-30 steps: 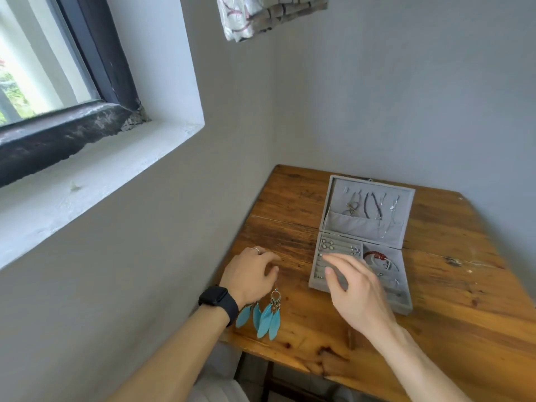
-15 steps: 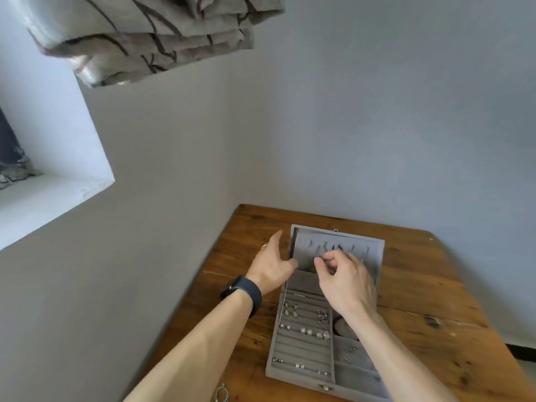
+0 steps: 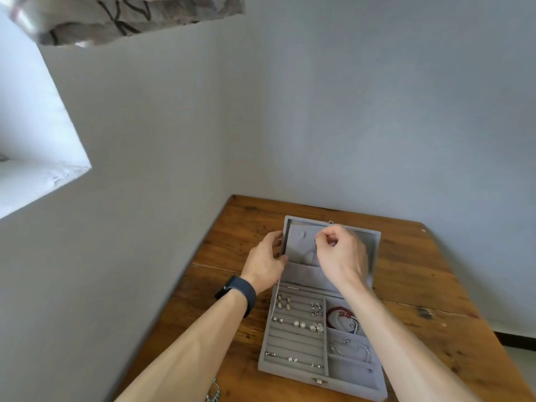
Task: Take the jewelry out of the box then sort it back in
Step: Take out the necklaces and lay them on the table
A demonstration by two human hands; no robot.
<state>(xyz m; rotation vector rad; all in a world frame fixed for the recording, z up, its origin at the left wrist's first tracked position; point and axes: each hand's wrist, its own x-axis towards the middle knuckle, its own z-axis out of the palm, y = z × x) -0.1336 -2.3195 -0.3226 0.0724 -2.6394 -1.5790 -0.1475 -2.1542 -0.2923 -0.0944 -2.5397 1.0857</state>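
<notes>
Left hand (image 3: pixel 265 261) grips the left edge of the open lid (image 3: pixel 298 248), steadying the jewelry box (image 3: pixel 319 382) on the counter (image 3: pixel 435 314). A thin necklace chain (image 3: pixel 311 255) hangs on the lid lining, pinched by the right hand (image 3: pixel 339 253). It looks like the take-out step. Next it needs unhooking and lifting clear without a snag.

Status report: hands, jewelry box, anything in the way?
Left hand grips lid edge. Right hand pinches chain at lid. Box open, earrings and bracelets inside. No obstruction seen.
</notes>
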